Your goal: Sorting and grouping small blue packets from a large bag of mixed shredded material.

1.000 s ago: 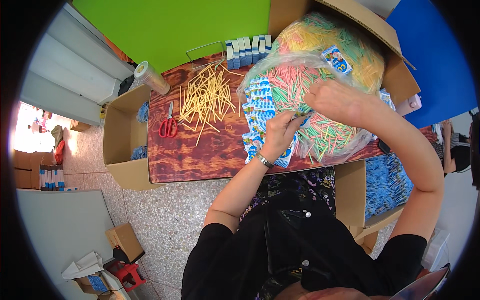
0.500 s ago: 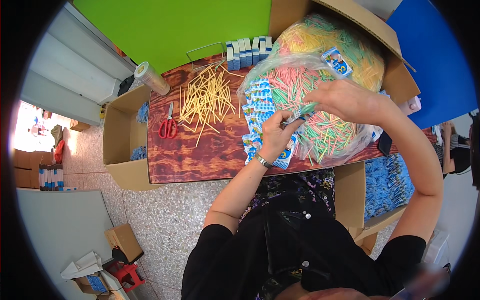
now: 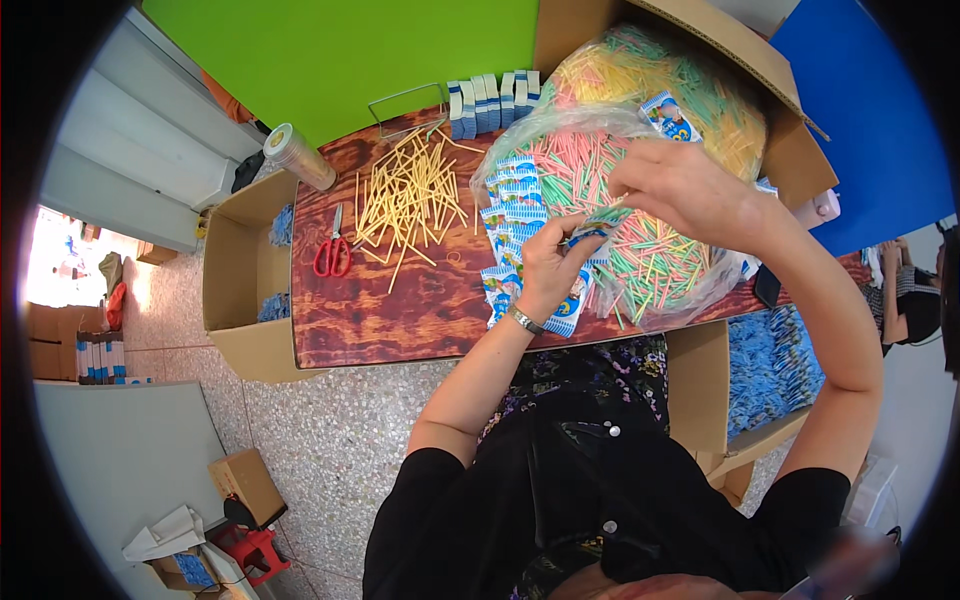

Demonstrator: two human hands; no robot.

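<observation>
My left hand (image 3: 550,265) is closed round a small blue-and-white packet (image 3: 590,235), held upright above the table. Thin pastel sticks (image 3: 612,212) stand at the packet's mouth. My right hand (image 3: 685,190) bends over them, its fingers pinched together at their upper ends; the fingertips are partly hidden. Under both hands lies a clear plastic bag (image 3: 700,305) full of pink, green and yellow sticks (image 3: 655,270). Flat blue-and-white packets (image 3: 520,215) overlap in a column left of the bag, partly beneath my left hand. Another packet (image 3: 668,116) rests on top of the sticks farther back.
Loose pale-yellow sticks (image 3: 410,195), red-handled scissors (image 3: 333,245) and a lidded plastic tub (image 3: 300,157) occupy the table's left. Small blue-and-white boxes (image 3: 490,105) stand behind. A carton (image 3: 815,165) holds more bagged sticks. Open cartons with blue packets (image 3: 770,375) flank the table.
My right hand has risen slightly, its fingertips a little farther above the packet's mouth. My left hand keeps its hold on the packet. The whole view has shifted slightly.
</observation>
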